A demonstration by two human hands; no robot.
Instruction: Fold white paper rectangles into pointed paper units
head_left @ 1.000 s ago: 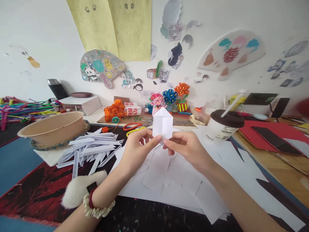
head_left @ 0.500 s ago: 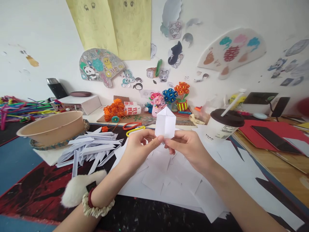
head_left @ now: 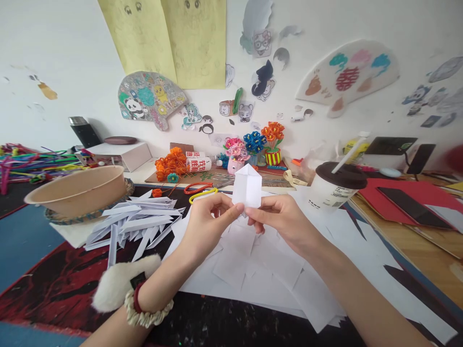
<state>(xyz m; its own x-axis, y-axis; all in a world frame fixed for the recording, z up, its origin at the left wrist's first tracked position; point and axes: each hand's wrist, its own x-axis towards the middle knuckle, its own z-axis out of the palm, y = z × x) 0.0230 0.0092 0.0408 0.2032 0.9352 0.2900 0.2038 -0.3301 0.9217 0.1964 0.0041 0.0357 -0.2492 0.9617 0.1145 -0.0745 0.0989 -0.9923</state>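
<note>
A small white folded paper (head_left: 247,188) is held upright in front of me, its two top corners folded in to a peak and a crease running down its middle. My left hand (head_left: 213,219) pinches its lower left corner between thumb and fingers. At the lower right corner, my right hand (head_left: 277,217) pinches it the same way. Beneath both hands lie loose white paper sheets (head_left: 235,255), overlapping one another. To the left of my left hand is a pile of folded paper strips (head_left: 141,219).
A beige basin (head_left: 77,190) stands at the left, beyond a fluffy white object (head_left: 115,284) near my left wrist. On the right are a lidded cup with a straw (head_left: 331,193) and a dark phone (head_left: 412,207) on red paper. Pipe-cleaner flowers (head_left: 255,143) line the wall.
The folded paper has tipped slightly, its peak now a little lower. Both hands keep their pinch on it in nearly the same place.
</note>
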